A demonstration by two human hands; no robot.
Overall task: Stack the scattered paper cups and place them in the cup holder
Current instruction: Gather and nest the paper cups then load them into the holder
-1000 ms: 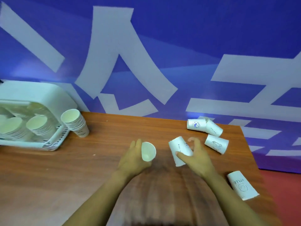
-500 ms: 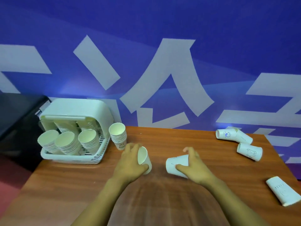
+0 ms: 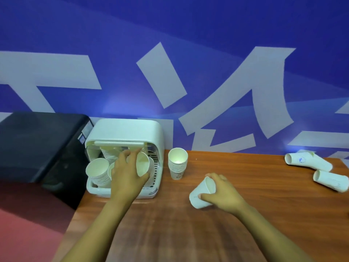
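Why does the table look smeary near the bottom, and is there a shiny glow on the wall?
Head view: the table smears into streaks between the arms near the bottom, likely blur; the cups at the far right look soft and stretched by the wide lens; a pale glow sits on the blue wall above the cup holder.

Both forearms are bare to the frame's edge; the left hand [image 3: 127,177] and right hand [image 3: 224,193] seem ringless.

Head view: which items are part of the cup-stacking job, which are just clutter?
Job: white plastic cup holder; white paper cup in left hand; tilted cup in right hand; upright cup stack; fallen cups far right.
Clutter: black box; blue wall banner.
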